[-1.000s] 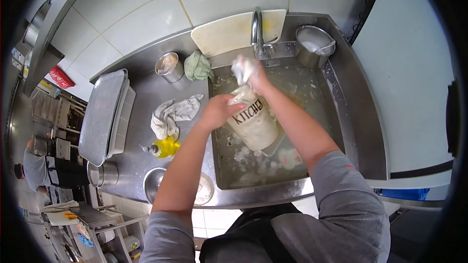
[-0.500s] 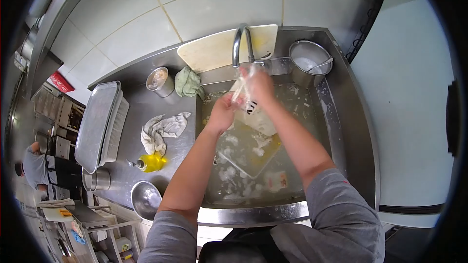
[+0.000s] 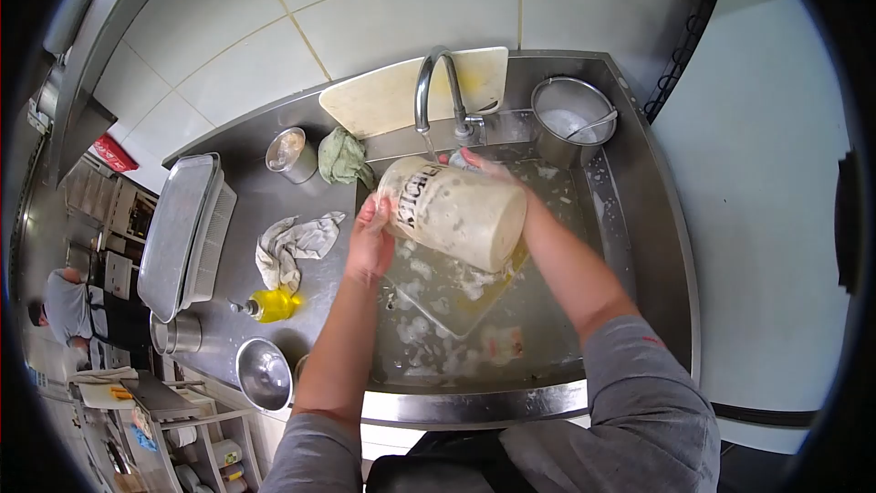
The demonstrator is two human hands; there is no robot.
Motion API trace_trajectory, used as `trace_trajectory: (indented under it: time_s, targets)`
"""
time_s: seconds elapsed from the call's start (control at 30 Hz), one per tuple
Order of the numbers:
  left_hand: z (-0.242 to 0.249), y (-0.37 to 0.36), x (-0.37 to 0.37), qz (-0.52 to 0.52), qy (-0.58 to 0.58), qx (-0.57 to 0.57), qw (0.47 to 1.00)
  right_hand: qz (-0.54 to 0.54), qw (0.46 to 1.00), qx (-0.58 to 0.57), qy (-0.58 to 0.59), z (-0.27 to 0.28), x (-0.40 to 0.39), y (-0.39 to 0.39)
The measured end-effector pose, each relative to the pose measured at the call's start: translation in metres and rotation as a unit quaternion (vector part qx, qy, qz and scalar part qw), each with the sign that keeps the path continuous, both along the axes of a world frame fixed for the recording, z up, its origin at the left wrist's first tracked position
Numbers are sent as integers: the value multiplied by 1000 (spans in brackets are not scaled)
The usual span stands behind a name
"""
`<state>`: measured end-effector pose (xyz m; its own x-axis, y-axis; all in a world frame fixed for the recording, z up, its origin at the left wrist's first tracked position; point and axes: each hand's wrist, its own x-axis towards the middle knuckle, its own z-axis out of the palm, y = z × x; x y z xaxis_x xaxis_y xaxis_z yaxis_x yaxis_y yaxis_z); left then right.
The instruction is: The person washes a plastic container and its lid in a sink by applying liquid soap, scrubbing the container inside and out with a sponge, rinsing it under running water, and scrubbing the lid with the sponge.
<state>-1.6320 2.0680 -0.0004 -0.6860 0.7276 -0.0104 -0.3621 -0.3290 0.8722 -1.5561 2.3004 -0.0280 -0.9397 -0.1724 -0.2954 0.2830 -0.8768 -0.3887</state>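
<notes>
A cloudy, cream plastic tub with black lettering lies tilted on its side above the sink water. My left hand is closed on the tub's left end, thumb on its wall. Behind the tub's far side is my right hand, partly hidden, with a small pale thing by its fingers that I cannot make out. The curved tap runs a thin stream just beyond the tub. Under it, a clear rectangular container lies in the cloudy, foamy water of the sink.
A metal pot with suds stands at the back right corner. A cutting board leans behind the tap. On the left counter are a green cloth, a white rag, a yellow soap bottle and a steel bowl.
The tub has come up and toward me, turning so its lettered side shows. My left hand has shifted left with it, and my right hand is now behind it.
</notes>
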Motion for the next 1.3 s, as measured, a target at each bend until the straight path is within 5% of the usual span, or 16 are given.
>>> trace_trajectory:
  time_s: [0.23,0.27,0.3,0.33,0.4,0.43,0.47,0.57,0.67,0.83,0.9,0.97,1.07,1.13,1.27,1.3]
  targets:
    - [-41,-8,44,0,-234,63,970,-242,969,-22,-52,-83,26,-57]
    - [-45,-12,49,-12,-267,74,961,-269,924,271,-16,-80,32,-45]
    - [-49,-16,54,-22,-301,85,950,-272,797,539,22,-77,36,-30]
    - [-46,-19,59,-25,-290,88,953,-282,768,574,-36,-78,28,4]
    - [-45,-22,62,6,-286,92,954,-362,540,756,-75,-6,23,54]
    - [-44,-24,63,33,-281,96,954,-371,582,713,-118,34,25,74]
    - [-43,-25,65,40,-281,94,954,-424,467,772,-81,38,15,115]
    - [-33,-26,67,88,-304,90,944,-259,360,882,-156,10,3,224]
    - [-18,-33,73,12,-320,52,946,71,194,928,-310,-22,16,230]
    - [-12,-46,77,13,-225,-12,974,240,235,890,-308,-51,-13,262]
    - [-11,-49,79,-54,-50,-155,985,237,253,891,-292,-50,-13,276]
    - [-1,-48,83,-44,-46,-175,982,193,241,909,-279,-31,-8,271]
    - [-4,-48,85,-9,49,-188,981,29,130,954,-270,31,8,213]
    - [2,-47,80,37,67,-177,981,-95,157,962,-201,82,20,158]
    - [9,-46,74,10,105,-189,976,-186,552,812,31,56,53,38]
    - [11,-43,75,2,105,-184,977,-174,558,795,159,50,64,-7]
